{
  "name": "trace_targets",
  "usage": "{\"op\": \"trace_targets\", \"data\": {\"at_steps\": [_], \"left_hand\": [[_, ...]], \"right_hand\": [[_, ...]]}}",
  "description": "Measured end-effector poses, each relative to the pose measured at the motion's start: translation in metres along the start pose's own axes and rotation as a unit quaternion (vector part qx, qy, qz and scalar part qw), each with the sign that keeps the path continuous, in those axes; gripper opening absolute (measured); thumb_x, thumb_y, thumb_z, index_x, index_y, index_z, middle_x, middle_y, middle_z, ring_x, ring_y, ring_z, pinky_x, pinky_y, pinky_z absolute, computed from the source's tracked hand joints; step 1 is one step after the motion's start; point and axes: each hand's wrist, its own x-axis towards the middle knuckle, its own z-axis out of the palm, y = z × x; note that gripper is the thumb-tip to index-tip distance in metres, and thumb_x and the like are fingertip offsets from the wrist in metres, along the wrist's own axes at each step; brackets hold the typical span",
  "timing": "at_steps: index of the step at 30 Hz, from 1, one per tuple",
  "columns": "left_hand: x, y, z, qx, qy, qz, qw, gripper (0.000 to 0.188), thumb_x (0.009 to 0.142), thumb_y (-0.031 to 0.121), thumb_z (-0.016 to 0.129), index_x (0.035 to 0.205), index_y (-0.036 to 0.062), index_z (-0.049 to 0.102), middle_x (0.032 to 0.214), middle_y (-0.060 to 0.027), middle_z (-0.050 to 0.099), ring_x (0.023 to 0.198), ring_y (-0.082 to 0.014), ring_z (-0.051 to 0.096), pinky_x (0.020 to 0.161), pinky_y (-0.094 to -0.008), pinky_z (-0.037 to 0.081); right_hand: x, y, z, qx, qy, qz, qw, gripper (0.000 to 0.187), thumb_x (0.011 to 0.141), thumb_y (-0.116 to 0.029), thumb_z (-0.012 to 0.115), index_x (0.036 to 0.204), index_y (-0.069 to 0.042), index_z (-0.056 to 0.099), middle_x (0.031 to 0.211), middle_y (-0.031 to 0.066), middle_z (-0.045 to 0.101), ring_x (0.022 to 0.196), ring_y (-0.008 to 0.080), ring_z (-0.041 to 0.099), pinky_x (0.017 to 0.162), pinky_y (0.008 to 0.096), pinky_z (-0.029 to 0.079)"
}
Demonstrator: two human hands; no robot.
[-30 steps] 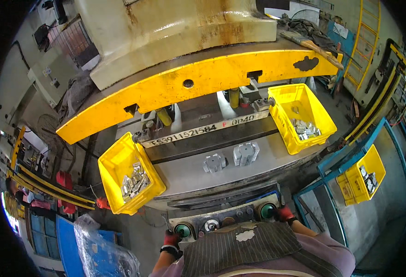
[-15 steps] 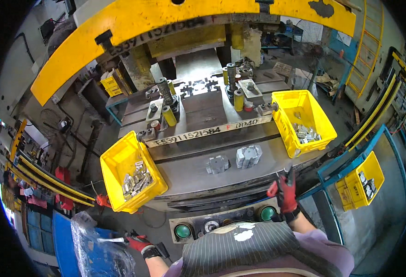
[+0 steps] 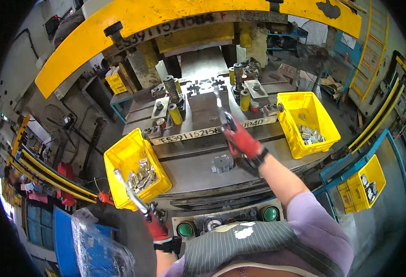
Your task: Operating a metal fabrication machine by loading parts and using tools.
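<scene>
My right hand [image 3: 241,137], in a red and black glove, reaches out over the front of the press bed. It is closed round a slim silver tongs-like tool [image 3: 219,104], whose tip points at the die [image 3: 206,85] under the light. My left hand [image 3: 157,225], gloved alike, grips a long shiny metal tool [image 3: 132,193] that slants up to the left yellow bin [image 3: 112,159]; the tip overlaps the bin's near wall. A small stack of grey metal parts [image 3: 222,163] sits on the bed's front ledge. My right hand and forearm cover the spot beside it.
Small metal pieces lie in the left bin and the right yellow bin [image 3: 328,114]. Dark guide posts [image 3: 170,87] and yellow cylinders [image 3: 245,100] flank the die. A yellow beam [image 3: 175,27] spans overhead. Two green buttons [image 3: 271,213] sit on the panel before me.
My right hand has swung forward and left from the bed's near right edge to over the bed. My left hand has risen with its tool toward the left bin. The view has shifted slightly.
</scene>
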Motion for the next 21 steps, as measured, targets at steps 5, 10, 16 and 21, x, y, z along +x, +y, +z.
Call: {"op": "trace_targets", "data": {"at_steps": [5, 10, 16, 21], "left_hand": [[0.001, -0.013, 0.046, -0.026, -0.115, 0.008, 0.993, 0.045, 0.084, 0.003, 0.051, 0.126, 0.0048, 0.037, 0.087, -0.0032, 0.056, 0.066, -0.0086, 0.051, 0.057, -0.0225, 0.044], [0.003, 0.007, 0.071, 0.014, -0.199, -0.005, 0.980, 0.049, 0.085, -0.002, 0.047, 0.131, 0.0059, 0.032, 0.096, -0.0035, 0.057, 0.076, -0.0077, 0.051, 0.065, -0.0216, 0.044], [0.060, 0.054, 0.170, 0.075, -0.343, -0.009, 0.936, 0.050, 0.086, 0.008, 0.051, 0.132, 0.0068, 0.032, 0.103, -0.0077, 0.057, 0.083, -0.0133, 0.056, 0.070, -0.0258, 0.048], [0.139, 0.052, 0.320, 0.204, -0.433, 0.102, 0.872, 0.044, 0.084, 0.016, 0.054, 0.124, 0.0038, 0.042, 0.106, -0.0102, 0.057, 0.092, -0.0181, 0.052, 0.079, -0.0299, 0.043]], "right_hand": [[0.102, 0.043, -0.006, 0.085, -0.001, 0.146, 0.986, 0.048, 0.078, -0.010, 0.057, 0.122, -0.010, 0.039, 0.079, 0.0079, 0.051, 0.051, 0.0169, 0.049, 0.038, 0.0326, 0.043], [0.114, 0.037, -0.003, 0.161, -0.014, 0.168, 0.972, 0.044, 0.076, -0.011, 0.061, 0.116, -0.008, 0.045, 0.085, 0.0061, 0.054, 0.068, 0.0149, 0.053, 0.056, 0.0299, 0.047], [0.066, -0.011, -0.014, 0.341, 0.054, 0.202, 0.916, 0.036, 0.083, -0.008, 0.057, 0.117, -0.010, 0.047, 0.098, -0.0007, 0.054, 0.085, 0.0083, 0.051, 0.073, 0.0218, 0.042], [-0.024, 0.022, -0.057, 0.249, 0.114, 0.078, 0.959, 0.032, 0.084, -0.015, 0.055, 0.114, -0.009, 0.046, 0.081, -0.0001, 0.055, 0.058, 0.0081, 0.051, 0.050, 0.0210, 0.042]]}}
